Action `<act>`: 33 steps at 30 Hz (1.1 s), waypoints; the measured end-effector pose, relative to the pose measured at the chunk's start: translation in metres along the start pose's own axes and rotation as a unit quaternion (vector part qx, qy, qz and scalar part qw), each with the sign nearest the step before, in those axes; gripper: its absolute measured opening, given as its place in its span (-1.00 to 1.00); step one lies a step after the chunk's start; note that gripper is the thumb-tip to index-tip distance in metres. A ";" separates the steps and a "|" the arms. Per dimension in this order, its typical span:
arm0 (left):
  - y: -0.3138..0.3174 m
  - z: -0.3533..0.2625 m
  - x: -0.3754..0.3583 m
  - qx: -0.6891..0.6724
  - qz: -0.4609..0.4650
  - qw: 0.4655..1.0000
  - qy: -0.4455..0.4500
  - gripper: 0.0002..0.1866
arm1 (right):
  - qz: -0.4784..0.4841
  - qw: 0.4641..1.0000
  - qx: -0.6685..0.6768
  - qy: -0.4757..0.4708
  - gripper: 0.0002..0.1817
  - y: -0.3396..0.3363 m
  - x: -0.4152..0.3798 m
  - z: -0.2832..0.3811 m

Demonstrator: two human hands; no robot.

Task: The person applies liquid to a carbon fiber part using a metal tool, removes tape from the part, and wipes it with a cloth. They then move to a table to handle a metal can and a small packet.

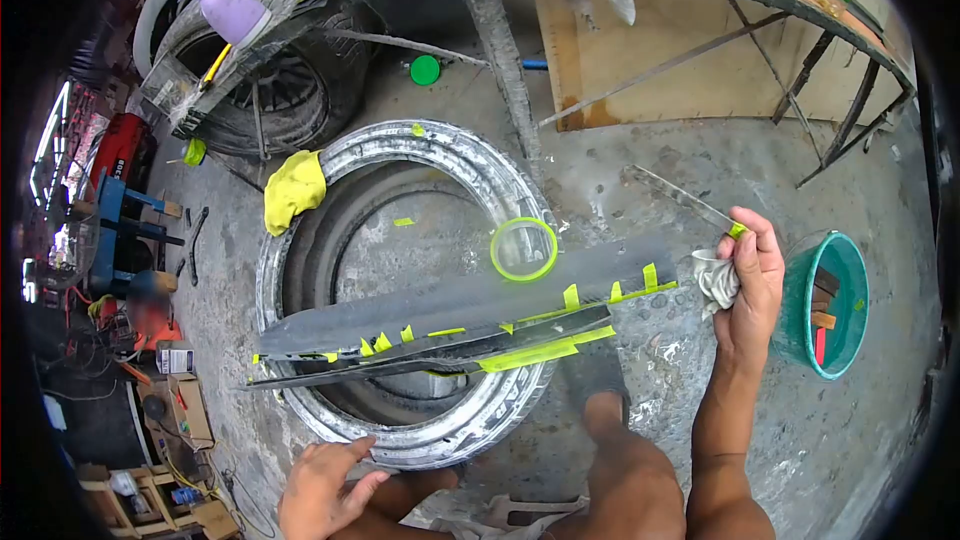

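Observation:
A long dark panel (450,302) with strips of yellow-green tape lies across a worn tire (487,165). On the panel rests a roll of yellow-green tape (523,249). My right hand (755,275), right of the panel, is closed around a thin blade-like tool (680,195) with tape near its held end, and a crumpled pale cloth (714,280). My left hand (325,490) is near the tire's lower edge, fingers apart, holding nothing. A yellow cloth (295,192) hangs over the tire's upper left edge.
A teal bucket (865,315) with tools inside stands at the right. Metal frames (500,50) cross the top, with a purple spray bottle (230,8) at upper left. A green lid (425,70) lies behind the tire. A wooden crate (145,505) is at lower left.

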State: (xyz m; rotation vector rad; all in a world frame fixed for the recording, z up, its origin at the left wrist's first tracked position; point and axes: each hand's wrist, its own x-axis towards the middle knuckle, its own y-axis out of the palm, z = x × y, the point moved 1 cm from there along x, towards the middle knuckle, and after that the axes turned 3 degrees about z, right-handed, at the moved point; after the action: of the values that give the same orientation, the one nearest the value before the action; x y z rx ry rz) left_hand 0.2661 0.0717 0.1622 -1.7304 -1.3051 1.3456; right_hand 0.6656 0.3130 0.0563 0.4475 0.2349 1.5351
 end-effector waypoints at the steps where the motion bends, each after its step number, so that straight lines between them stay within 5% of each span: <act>1: 0.000 0.003 0.000 -0.002 0.005 1.000 0.000 -0.55 | 0.012 1.000 0.012 0.006 -0.67 0.003 0.000 -0.003; 11: 0.002 0.025 -0.010 0.046 0.055 0.996 -0.054 -0.53 | -0.009 0.992 -0.122 0.009 -0.84 -0.002 0.026 -0.020; 14: 0.008 0.032 -0.015 0.044 0.063 0.996 -0.049 -0.49 | -0.016 0.936 -0.349 -0.032 -0.86 -0.011 0.056 -0.013; 21: 0.017 0.046 -0.020 0.025 0.117 0.990 -0.075 -0.38 | -0.037 0.880 -0.462 -0.102 -0.82 -0.059 0.137 -0.051; 23: 0.017 0.037 -0.018 0.033 0.104 0.992 -0.067 -0.40 | 0.034 0.728 -0.597 -0.336 -0.71 -0.060 0.156 -0.052; 24: 0.016 0.033 -0.017 0.044 0.093 0.993 -0.065 -0.42 | 0.030 0.727 -0.598 -0.336 -0.71 -0.057 0.167 -0.047; 26: 0.021 0.041 -0.017 0.039 0.116 0.990 -0.066 -0.38 | -0.001 0.593 -0.680 -0.431 -0.70 -0.052 0.189 -0.038; 27: 0.024 0.045 -0.016 0.033 0.138 0.988 -0.069 -0.34 | -0.005 0.591 -0.683 -0.429 -0.70 -0.054 0.204 -0.037; 29: 0.026 0.044 -0.013 0.034 0.148 0.986 -0.067 -0.34 | -0.007 0.465 -0.750 -0.471 -0.75 -0.060 0.232 -0.037; 30: 0.026 0.041 -0.010 0.033 0.157 0.985 -0.070 -0.34 | -0.010 0.463 -0.752 -0.469 -0.75 -0.070 0.235 -0.040; 32: 0.020 0.024 -0.005 0.028 0.150 0.985 -0.075 -0.38 | 0.087 0.346 -0.840 -0.409 -0.79 -0.086 0.241 -0.052; 33: 0.017 0.018 -0.003 0.021 0.145 0.986 -0.083 -0.42 | 0.085 0.346 -0.840 -0.409 -0.79 -0.093 0.238 -0.057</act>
State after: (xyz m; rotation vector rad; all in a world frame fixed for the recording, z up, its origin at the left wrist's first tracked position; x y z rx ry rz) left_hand 0.2551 0.0608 0.1430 -1.8645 -1.1320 1.7006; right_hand 0.7346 0.5588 -0.0031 -0.5609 -2.1336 0.7683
